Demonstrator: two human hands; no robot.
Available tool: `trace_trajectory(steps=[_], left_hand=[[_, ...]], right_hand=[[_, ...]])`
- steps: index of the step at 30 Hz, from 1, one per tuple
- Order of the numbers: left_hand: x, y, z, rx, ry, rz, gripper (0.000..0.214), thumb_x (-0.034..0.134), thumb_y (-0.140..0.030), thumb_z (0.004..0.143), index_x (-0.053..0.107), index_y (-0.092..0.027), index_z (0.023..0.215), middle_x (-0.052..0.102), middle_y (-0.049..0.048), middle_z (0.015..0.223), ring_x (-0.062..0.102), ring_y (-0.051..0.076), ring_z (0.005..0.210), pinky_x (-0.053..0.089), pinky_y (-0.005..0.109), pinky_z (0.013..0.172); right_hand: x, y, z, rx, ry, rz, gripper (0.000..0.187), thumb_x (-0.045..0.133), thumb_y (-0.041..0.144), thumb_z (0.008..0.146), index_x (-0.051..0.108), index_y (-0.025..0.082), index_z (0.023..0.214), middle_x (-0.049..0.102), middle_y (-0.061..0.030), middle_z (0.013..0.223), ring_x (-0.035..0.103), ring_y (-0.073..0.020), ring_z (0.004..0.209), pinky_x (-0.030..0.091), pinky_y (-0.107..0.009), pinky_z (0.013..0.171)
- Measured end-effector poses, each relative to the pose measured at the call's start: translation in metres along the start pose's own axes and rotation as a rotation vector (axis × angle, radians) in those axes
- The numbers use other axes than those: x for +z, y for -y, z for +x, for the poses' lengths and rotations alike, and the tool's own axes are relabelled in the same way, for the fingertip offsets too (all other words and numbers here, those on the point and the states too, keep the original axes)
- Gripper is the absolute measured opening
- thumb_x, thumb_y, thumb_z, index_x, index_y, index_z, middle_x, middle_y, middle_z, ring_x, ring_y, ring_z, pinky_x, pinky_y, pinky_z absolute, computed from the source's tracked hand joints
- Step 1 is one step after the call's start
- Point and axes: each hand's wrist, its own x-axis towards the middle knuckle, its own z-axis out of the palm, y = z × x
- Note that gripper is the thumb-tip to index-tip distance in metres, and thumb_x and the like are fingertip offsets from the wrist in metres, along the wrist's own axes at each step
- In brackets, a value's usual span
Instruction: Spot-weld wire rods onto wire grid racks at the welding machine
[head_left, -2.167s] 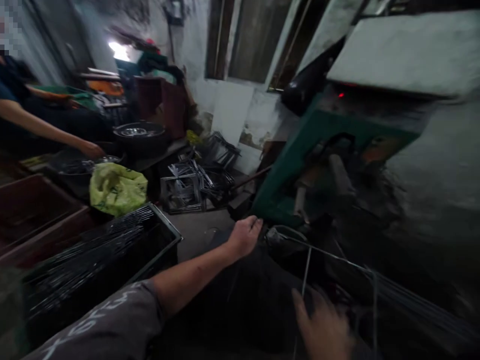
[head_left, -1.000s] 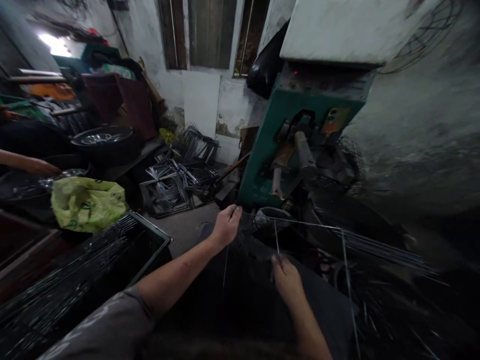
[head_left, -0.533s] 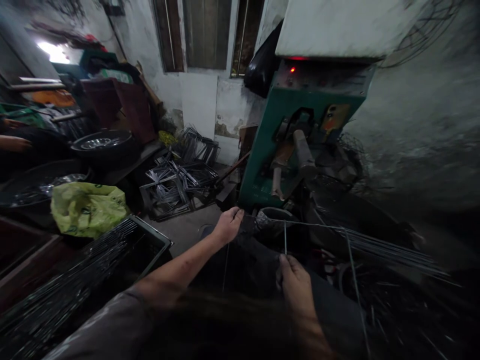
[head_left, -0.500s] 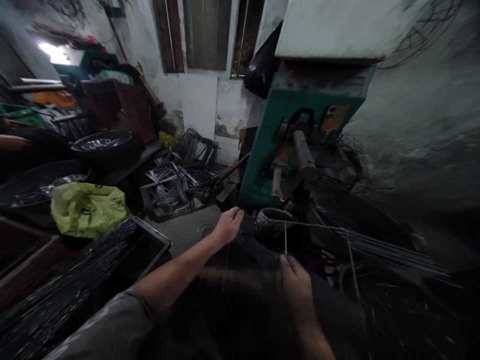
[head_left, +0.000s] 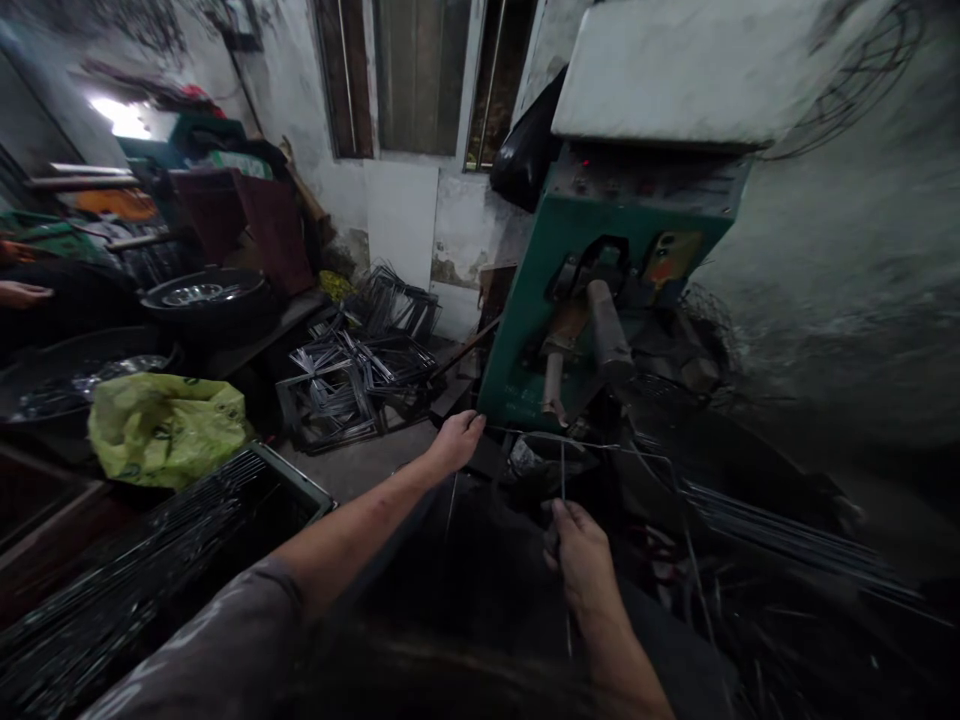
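My left hand [head_left: 459,442] is closed on the left top corner of a thin wire frame [head_left: 637,450]. The frame's top wire runs rightward from there and bends down at the far right. A straight metal rod [head_left: 563,470] stands upright against that top wire, its lower part passing through the closed fingers of my right hand [head_left: 583,548]. Just beyond the frame is a green welding machine [head_left: 514,350] with two thick electrode arms; the lower electrode [head_left: 553,388] is above the top wire. Whether wire and electrode touch, I cannot tell.
Wire frames [head_left: 345,365] lie piled on the floor ahead. At left are a green-edged bin of rods [head_left: 292,480], a yellow-green bag [head_left: 169,425] and a round basin [head_left: 210,295]. Another person's hand [head_left: 24,294] shows at far left. Long rods [head_left: 795,535] lie at right.
My right hand has shifted slightly left and up with the rod. The frame's right side has moved a little left. The view has tilted slightly upward.
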Motion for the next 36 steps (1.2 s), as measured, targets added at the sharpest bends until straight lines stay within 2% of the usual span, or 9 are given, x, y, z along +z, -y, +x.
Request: trace_trajectory(steps=[10, 15, 18, 27, 33, 36], left_hand=[[0.014, -0.003, 0.035, -0.044, 0.007, 0.045, 0.031, 0.04, -0.035, 0.087, 0.046, -0.017, 0.063, 0.043, -0.0037, 0.057, 0.041, 0.011, 0.059, 0.028, 0.025, 0.056], [0.017, 0.001, 0.039, -0.048, 0.008, 0.062, 0.031, 0.04, -0.033, 0.088, 0.048, -0.017, 0.062, 0.043, -0.0038, 0.056, 0.04, 0.01, 0.057, 0.027, 0.025, 0.056], [0.018, 0.004, 0.042, -0.05, 0.013, 0.051, 0.031, 0.04, -0.033, 0.088, 0.048, -0.016, 0.063, 0.044, -0.0039, 0.056, 0.039, 0.01, 0.057, 0.028, 0.025, 0.055], [0.018, 0.004, 0.044, -0.042, 0.014, 0.075, 0.03, 0.041, -0.031, 0.087, 0.044, -0.018, 0.061, 0.041, -0.0034, 0.056, 0.038, 0.011, 0.057, 0.025, 0.025, 0.055], [0.023, 0.002, 0.046, -0.128, 0.03, -0.062, 0.031, 0.04, -0.032, 0.088, 0.041, -0.018, 0.06, 0.038, -0.0046, 0.053, 0.036, 0.009, 0.051, 0.025, 0.023, 0.05], [0.021, -0.001, 0.045, -0.121, 0.05, -0.093, 0.03, 0.04, -0.03, 0.088, 0.041, -0.018, 0.06, 0.038, -0.0049, 0.052, 0.036, 0.008, 0.05, 0.026, 0.022, 0.049]], right_hand=[[0.003, 0.018, 0.029, 0.057, 0.03, 0.042, 0.052, 0.072, 0.058, 0.048, 0.051, 0.019, 0.074, 0.031, 0.0122, 0.04, 0.026, -0.0048, 0.035, 0.019, -0.015, 0.031], [0.001, 0.018, 0.036, 0.063, -0.032, -0.018, 0.055, 0.07, 0.062, 0.047, 0.052, 0.018, 0.074, 0.033, 0.0109, 0.043, 0.029, -0.0055, 0.035, 0.022, -0.017, 0.032], [0.001, 0.016, 0.039, 0.068, -0.027, -0.025, 0.055, 0.07, 0.062, 0.048, 0.053, 0.018, 0.077, 0.037, 0.01, 0.044, 0.03, -0.0057, 0.036, 0.023, -0.017, 0.033], [0.002, 0.02, 0.039, 0.078, -0.015, 0.001, 0.051, 0.071, 0.058, 0.049, 0.052, 0.019, 0.074, 0.03, 0.012, 0.042, 0.026, -0.0052, 0.036, 0.022, -0.017, 0.033], [0.004, 0.024, 0.04, 0.075, -0.019, 0.062, 0.05, 0.073, 0.053, 0.045, 0.052, 0.018, 0.075, 0.034, 0.011, 0.042, 0.029, -0.0057, 0.036, 0.017, -0.016, 0.033], [0.003, 0.027, 0.036, 0.105, 0.005, 0.07, 0.052, 0.075, 0.052, 0.043, 0.053, 0.017, 0.074, 0.031, 0.0122, 0.042, 0.026, -0.0045, 0.036, 0.016, -0.015, 0.034]])
